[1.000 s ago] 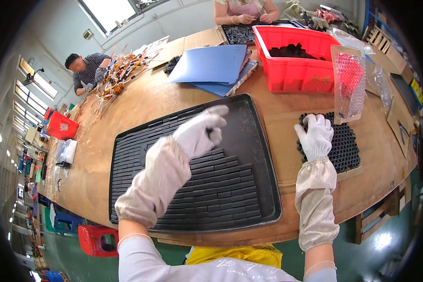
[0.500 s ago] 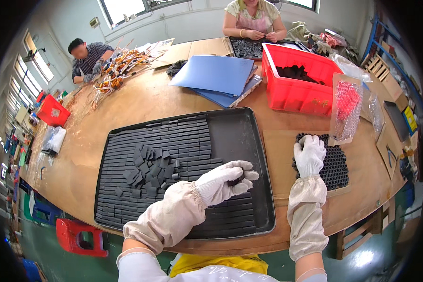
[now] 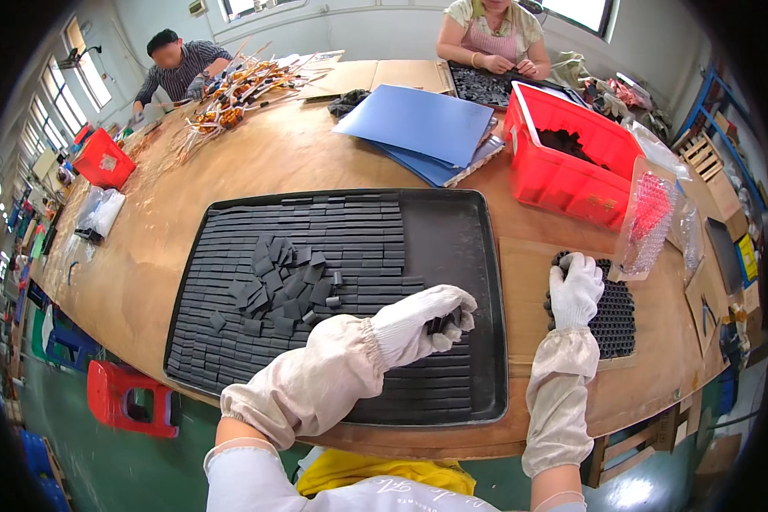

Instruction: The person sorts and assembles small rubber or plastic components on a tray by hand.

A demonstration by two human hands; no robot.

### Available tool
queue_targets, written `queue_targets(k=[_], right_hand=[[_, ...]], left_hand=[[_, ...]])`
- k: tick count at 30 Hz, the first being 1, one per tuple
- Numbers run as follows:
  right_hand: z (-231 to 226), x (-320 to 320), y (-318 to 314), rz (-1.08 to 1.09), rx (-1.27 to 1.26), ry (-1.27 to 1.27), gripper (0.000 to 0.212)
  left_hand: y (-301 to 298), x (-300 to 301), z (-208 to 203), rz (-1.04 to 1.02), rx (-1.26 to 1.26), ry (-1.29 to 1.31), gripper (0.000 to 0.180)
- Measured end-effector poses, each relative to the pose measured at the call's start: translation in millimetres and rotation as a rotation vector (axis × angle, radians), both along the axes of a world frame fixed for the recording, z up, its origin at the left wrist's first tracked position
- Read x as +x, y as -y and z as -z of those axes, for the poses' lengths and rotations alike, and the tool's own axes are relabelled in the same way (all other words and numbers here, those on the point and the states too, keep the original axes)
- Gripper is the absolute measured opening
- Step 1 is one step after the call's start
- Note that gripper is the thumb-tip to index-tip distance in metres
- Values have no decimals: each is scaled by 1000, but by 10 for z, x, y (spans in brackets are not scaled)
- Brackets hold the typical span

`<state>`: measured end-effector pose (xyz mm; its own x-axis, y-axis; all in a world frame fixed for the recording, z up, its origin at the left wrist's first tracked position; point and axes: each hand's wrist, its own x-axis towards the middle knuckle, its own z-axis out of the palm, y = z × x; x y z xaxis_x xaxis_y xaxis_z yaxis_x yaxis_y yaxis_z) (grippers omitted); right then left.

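Note:
A black tray [image 3: 452,230] in front of me holds rows of thin black rectangular pieces [image 3: 316,218], with a loose heap of black pieces [image 3: 282,286] on top. Over the tray's right part, my gloved left hand [image 3: 427,320] is curled closed around several small black pieces [image 3: 442,325]. To the right of the tray, my gloved right hand [image 3: 577,290] rests at the upper left of a black honeycomb-like mat of small round cells [image 3: 616,317]. Its fingers are bent and pinched downward; their tips and anything between them are hidden.
Cardboard [image 3: 525,264] lies under the mat. Beyond stand a red bin [image 3: 563,183] with black pieces, blue sheets [image 3: 422,124] and bubble wrap [image 3: 648,222]. Two people work at the far side, one by a heap of wires [image 3: 230,102]. Pliers [image 3: 708,316] lie at right.
The whole view has shifted slightly. My left hand has turned a little, showing more of the black pieces in it. My right hand stays at the mat with fingers bent.

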<state>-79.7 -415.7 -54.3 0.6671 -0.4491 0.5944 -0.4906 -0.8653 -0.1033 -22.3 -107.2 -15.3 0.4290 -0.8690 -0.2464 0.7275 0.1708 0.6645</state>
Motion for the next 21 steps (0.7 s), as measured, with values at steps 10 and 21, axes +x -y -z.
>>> queue_targets(k=[10,21], right_hand=[[-8,10,-8,-5,-20,-10,22],[-544,-45,-1146,-973,405,326,26]], left_hand=[[5,-9,-1,-11,-21,-103,21],[-87,95,52,-143,-5,-82,30]])
